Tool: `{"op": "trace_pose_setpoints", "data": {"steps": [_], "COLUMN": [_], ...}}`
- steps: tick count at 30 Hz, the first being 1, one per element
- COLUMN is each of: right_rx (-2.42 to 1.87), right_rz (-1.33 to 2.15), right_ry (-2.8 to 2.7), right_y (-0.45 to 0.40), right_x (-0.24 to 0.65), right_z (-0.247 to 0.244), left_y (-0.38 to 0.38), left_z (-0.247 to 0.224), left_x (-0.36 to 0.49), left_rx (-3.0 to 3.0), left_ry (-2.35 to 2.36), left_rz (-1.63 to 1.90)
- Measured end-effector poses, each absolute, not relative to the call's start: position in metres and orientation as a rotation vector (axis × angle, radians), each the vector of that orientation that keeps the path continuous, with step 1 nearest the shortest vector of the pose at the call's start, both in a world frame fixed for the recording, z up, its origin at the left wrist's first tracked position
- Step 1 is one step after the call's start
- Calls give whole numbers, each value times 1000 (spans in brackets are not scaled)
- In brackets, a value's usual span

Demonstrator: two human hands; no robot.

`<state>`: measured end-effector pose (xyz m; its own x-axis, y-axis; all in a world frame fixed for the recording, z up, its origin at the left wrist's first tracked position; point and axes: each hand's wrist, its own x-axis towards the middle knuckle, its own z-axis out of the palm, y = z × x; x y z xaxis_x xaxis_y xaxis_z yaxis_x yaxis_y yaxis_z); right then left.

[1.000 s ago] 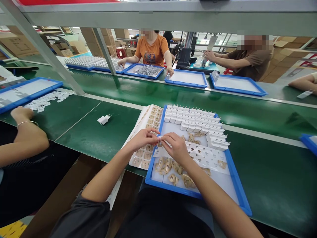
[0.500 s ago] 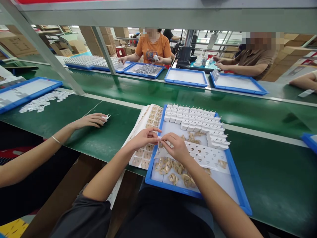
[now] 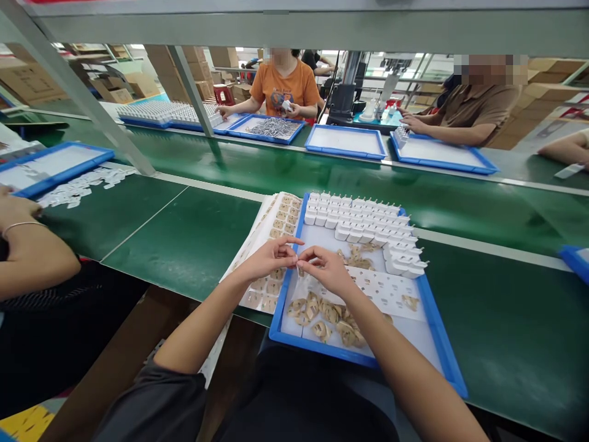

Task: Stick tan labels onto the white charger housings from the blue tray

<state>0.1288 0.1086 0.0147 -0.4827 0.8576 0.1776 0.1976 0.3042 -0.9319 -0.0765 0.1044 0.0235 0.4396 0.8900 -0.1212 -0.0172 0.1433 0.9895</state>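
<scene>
My left hand point(image 3: 275, 258) and my right hand point(image 3: 324, 268) meet fingertip to fingertip over the left rim of a blue-edged tray point(image 3: 280, 322). Both are closed in a pinch. A small tan piece point(image 3: 301, 270) shows just under my right fingertips; what lies between the left ones is hidden. Beneath the right hand, a white sheet with cut-outs point(image 3: 375, 283) lies across the tray. Curled tan scraps point(image 3: 329, 312) lie nearer me. White plug housings with metal pins point(image 3: 361, 221) stand in rows at the tray's far side. Left of it lie sheets of tan stickers point(image 3: 271, 285).
A co-worker's arm point(image 3: 39, 245) is at the left, near flat white pieces point(image 3: 87, 184) and another blue-edged tray point(image 3: 59, 166). Across the green bench point(image 3: 221, 169), people work beside more trays point(image 3: 345, 142). A metal post point(image 3: 96, 98) slants down at left; a shelf beam point(image 3: 294, 31) crosses above.
The co-worker's hand at left has drawn back from the bench middle toward the far-left tray, and the white plug it held is out of sight. My hands have barely shifted, still pinched together.
</scene>
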Motion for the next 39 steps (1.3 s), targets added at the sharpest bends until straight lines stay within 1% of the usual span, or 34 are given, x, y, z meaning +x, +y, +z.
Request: {"op": "trace_pose_setpoints", "data": {"steps": [13, 18, 24, 26, 29, 33, 36, 39], "right_rx": [-864, -833, -901, -948, -1014, -1100, -1223, -1270], "right_rz": [1374, 1373, 1254, 1197, 1117, 975, 819, 680], "right_ry": [-1799, -1788, -1661, -1603, -1538, -1536, -1544, -1584], "right_y": [114, 116, 121, 123, 124, 109, 86, 62], "right_x": [136, 135, 138, 145, 162, 192, 216, 236], "right_z": [8, 4, 2, 10, 27, 42, 35, 20], "left_y": [107, 106, 110, 114, 121, 132, 144, 162], "left_z": [20, 20, 15, 13, 11, 19, 31, 40], "left_x": [-86, -86, -89, -93, -98, -103, -94, -63], "left_rx": [1202, 1196, 1334, 1450, 1737, 1968, 2057, 2188], "left_ry": [864, 880, 1005, 1064, 1273, 1512, 1526, 1462], "left_rz": [797, 805, 827, 830, 742, 659, 671, 672]}}
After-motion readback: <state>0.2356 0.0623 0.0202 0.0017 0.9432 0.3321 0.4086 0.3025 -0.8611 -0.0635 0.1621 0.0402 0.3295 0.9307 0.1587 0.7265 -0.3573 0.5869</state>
